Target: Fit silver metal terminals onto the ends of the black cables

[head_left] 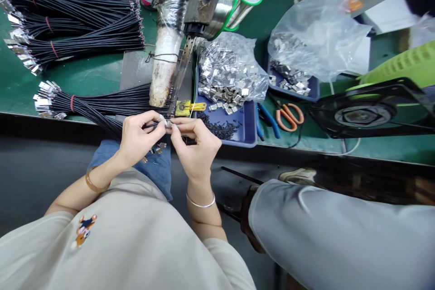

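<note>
My left hand [137, 138] pinches the end of a black wire [153, 124] drawn from a bundle [102, 105] tied with a red band. My right hand [195, 142] pinches a small metal clip [169, 123] against that wire end. Both hands meet above my lap, at the front edge of the green table [84, 74]. A few loose clips [157, 149] lie on the blue cloth [158, 167] on my knee. Just beyond the fingers stands a soldering fixture [183, 61] with a yellow clamp [185, 108].
More black wire bundles [78, 27] with metal ends lie at far left. A blue tray [249, 127] holds a bag of clips [231, 72] and tiny black bits. Orange scissors [288, 115], blue pliers [268, 120], a solder spool [238, 7], a fan [367, 113]. Another person's grey sleeve [340, 235] at right.
</note>
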Demonstrator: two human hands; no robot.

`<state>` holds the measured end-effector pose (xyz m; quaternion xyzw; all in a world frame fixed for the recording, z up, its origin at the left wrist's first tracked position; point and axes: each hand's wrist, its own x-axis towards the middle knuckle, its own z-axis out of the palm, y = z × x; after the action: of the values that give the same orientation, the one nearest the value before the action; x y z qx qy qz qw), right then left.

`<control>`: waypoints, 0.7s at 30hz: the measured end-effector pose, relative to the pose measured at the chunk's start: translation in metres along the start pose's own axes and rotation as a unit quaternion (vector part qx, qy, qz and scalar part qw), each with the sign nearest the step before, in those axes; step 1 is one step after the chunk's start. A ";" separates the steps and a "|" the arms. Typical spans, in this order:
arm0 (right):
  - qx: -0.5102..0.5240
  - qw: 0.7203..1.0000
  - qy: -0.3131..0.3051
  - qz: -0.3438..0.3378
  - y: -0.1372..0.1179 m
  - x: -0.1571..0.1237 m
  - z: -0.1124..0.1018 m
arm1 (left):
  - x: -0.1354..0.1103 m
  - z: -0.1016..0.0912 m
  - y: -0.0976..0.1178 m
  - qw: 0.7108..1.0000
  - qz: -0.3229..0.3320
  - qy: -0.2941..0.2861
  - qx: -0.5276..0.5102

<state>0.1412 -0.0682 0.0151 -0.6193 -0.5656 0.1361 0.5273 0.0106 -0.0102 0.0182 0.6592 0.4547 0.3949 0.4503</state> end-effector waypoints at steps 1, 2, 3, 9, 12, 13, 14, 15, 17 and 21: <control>0.003 1.000 -0.005 0.003 0.000 -0.002 -0.003 | -0.001 -0.002 0.001 1.000 0.005 -0.013 0.004; 0.006 1.000 -0.008 0.003 0.001 -0.004 -0.006 | -0.002 -0.004 0.002 0.999 0.013 -0.033 0.007; 0.003 1.000 -0.002 -0.004 0.001 -0.006 -0.011 | -0.004 -0.007 0.002 0.998 0.024 -0.058 0.012; -0.103 0.958 0.253 -0.088 -0.001 -0.010 -0.044 | -0.016 -0.033 -0.004 0.970 0.096 -0.213 0.059; -0.117 0.977 0.176 0.014 0.007 0.003 -0.056 | -0.022 -0.044 -0.012 0.956 0.094 -0.267 0.078; -0.121 0.983 0.130 0.047 0.014 0.008 -0.059 | -0.024 -0.046 -0.015 0.956 0.088 -0.270 0.073; -0.128 0.985 0.091 0.070 0.023 0.013 -0.062 | -0.025 -0.048 -0.017 0.960 0.081 -0.263 0.060; -0.144 0.984 0.064 0.085 0.033 0.018 -0.064 | -0.025 -0.049 -0.019 0.965 0.076 -0.248 0.041; -0.202 0.975 0.040 0.081 0.053 0.028 -0.065 | -0.022 -0.050 -0.022 0.977 0.086 -0.196 0.008; -0.264 0.963 -0.029 0.036 0.082 0.045 -0.060 | -0.002 -0.048 -0.028 0.973 0.203 -0.080 0.081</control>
<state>0.2478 -0.0444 -0.0074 -0.7524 -0.5737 0.0183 0.3232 -0.0412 0.0040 0.0050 0.8015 0.3044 0.3861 0.3404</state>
